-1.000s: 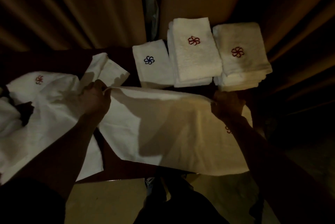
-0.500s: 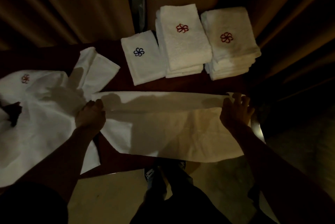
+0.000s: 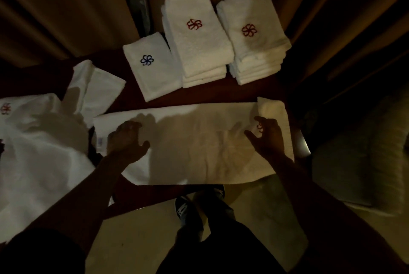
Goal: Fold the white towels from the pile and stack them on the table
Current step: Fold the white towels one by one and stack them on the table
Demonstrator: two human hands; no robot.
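Observation:
A white towel [image 3: 194,145] lies folded lengthwise across the dark table [image 3: 221,94], its near edge hanging over the front. My left hand [image 3: 126,138] rests on its left end with fingers spread. My right hand [image 3: 267,136] hovers over or touches its right end, fingers loosely spread, beside a small red logo. Behind it stand two stacks of folded towels with red logos [image 3: 199,41] [image 3: 254,38] and one folded towel with a blue logo [image 3: 152,65]. The pile of unfolded towels [image 3: 37,145] lies at the left.
Brown curtains [image 3: 66,7] hang close behind the table. A light cushion or bedding [image 3: 365,152] sits to the right on the floor side. My feet [image 3: 188,209] stand on a pale floor under the table's front edge.
Both hands brought the towel's far edge down toward me and let go of it. The towel now lies flat, folded in half lengthwise, with both hands open on top.

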